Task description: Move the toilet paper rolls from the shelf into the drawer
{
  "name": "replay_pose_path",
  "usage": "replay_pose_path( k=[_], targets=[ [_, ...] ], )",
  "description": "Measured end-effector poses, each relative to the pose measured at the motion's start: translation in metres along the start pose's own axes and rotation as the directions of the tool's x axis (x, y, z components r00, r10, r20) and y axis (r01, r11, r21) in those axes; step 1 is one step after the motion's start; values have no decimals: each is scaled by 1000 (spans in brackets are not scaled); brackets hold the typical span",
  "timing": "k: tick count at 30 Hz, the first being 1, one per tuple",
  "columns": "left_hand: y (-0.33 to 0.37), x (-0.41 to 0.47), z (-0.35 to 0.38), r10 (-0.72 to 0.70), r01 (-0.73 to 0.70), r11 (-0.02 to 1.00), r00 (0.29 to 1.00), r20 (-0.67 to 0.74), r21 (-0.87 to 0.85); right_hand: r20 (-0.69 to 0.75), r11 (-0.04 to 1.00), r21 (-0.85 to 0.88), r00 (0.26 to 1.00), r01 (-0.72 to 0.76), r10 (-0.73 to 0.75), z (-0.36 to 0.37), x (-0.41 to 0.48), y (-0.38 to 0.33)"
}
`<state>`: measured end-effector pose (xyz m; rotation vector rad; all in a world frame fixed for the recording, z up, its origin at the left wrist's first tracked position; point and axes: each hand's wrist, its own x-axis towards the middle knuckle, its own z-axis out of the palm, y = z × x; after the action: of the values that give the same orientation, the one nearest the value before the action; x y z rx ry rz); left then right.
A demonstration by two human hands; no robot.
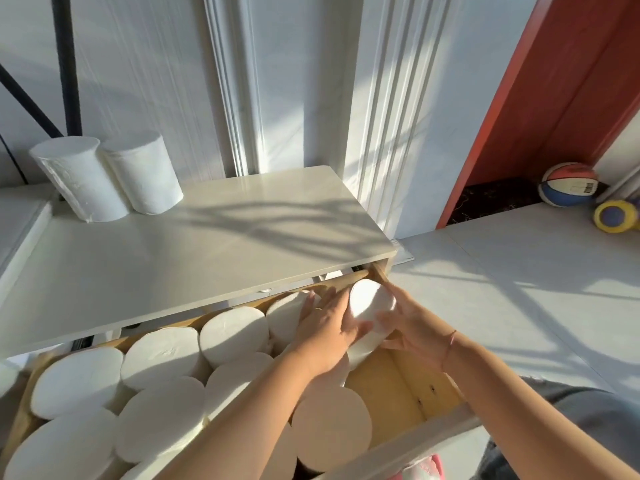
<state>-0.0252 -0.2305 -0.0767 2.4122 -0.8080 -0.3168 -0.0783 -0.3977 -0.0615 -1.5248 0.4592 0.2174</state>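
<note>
Head view: both hands clamped on one toilet paper roll point(371, 304) at centre frame, left hand point(323, 327) against its left side, right hand point(412, 329) cupping the right, roll tilted over the open drawer point(408, 386) at its far right corner. Drawer packed with upright rolls across lower left; two rolls point(107, 178) stand touching on the shelf point(194, 251), upper left

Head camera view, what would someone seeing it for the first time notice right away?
First, the open wooden drawer at the bottom, packed with upright white toilet paper rolls, and both hands gripping one roll at its far right corner. Next, two rolls left standing on the white shelf top at upper left. A multicoloured basketball lies on the floor at far right.
</note>
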Motion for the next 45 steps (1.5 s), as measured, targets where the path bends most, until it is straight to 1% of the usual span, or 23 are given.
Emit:
replay_pose_path(
  k=[2, 4, 6, 8, 12, 15, 17, 19, 22, 25, 27, 31, 34, 36, 37, 38, 39, 40, 41, 42, 43, 44, 45],
  targets=[
    [-9, 0, 0, 9, -8, 997, 1000, -9, 76, -74, 991, -130, 997, -21, 12, 7, 0, 2],
    [-17, 3, -4, -13, 16, 993, 1000, -22, 121, -115, 982, -183, 993, -51, 30, 11, 0, 7],
    [-21, 5, -6, -11, 18, 986, 999, -44, 165, -129, 987, -136, 989, -84, 66, 14, 0, 10],
    [-24, 3, -6, 29, -17, 982, 998, -57, 186, -117, 990, -77, 987, -122, 112, 17, 1, 10],
    [-23, -5, -2, 61, -55, 980, 998, -25, 189, -74, 987, 25, 984, -161, 162, 19, 9, 8],
    [-19, -3, 2, 36, -13, 986, 990, -137, 168, -29, 973, 106, 977, -205, 209, 20, 9, 7],
    [-16, 0, 4, 40, -5, 982, 984, -176, 191, -29, 951, 196, 968, -239, 249, 18, 8, 8],
    [-13, 6, 7, 58, -32, 978, 990, -126, 205, -44, 925, 276, 958, -259, 282, 19, 6, 10],
    [-12, 16, 5, 92, -84, 977, 995, -32, 198, -68, 887, 392, 954, -245, 293, 26, 8, 11],
    [-21, 22, 0, 114, -96, 967, 992, -62, 236, -89, 837, 492, 942, -241, 324, 34, 14, 10],
    [-28, 21, -2, 104, -81, 968, 991, -86, 237, -84, 829, 503, 941, -243, 327, 41, 14, 9],
    [-38, 15, -4, 132, -98, 960, 984, -116, 263, -114, 855, 471, 946, -217, 303, 43, 19, 10],
    [-43, 7, -6, 144, -95, 937, 982, -124, 337, -110, 870, 443, 950, -216, 292, 43, 20, 6],
    [-47, -2, -9, 140, -83, 917, 983, -121, 391, -110, 876, 418, 943, -242, 313, 45, 18, 3],
    [-51, -8, -11, 138, -83, 910, 985, -109, 405, -105, 882, 383, 936, -274, 336, 46, 15, 3],
    [-56, -16, -14, 139, -91, 905, 987, -87, 415, -87, 900, 300, 930, -317, 357, 47, 10, 0],
    [-61, -25, -17, 150, -108, 902, 986, -69, 418, -59, 928, 134, 932, -347, 357, 49, 4, -3],
    [-66, -35, -19, 171, -132, 896, 984, -54, 423, -31, 931, -151, 943, -333, 332, 50, -4, -6],
    [-71, -44, -23, 186, -142, 894, 981, -63, 425, -14, 849, -463, 960, -253, 278, 51, -9, -12],
    [-75, -52, -28, 192, -137, 900, 977, -96, 414, 21, 698, -708, 983, -113, 180, 54, -13, -19],
    [-79, -60, -35, 193, -127, 910, 972, -134, 395, 45, 551, -834, 996, -4, 75, 59, -15, -30],
    [-84, -68, -42, 211, -124, 908, 961, -180, 401, 53, 472, -879, 998, 62, -32, 67, -15, -43],
    [-90, -74, -49, 227, -106, 896, 944, -239, 431, 32, 456, -884, 986, 103, -161, 77, -11, -57]
  ],
)
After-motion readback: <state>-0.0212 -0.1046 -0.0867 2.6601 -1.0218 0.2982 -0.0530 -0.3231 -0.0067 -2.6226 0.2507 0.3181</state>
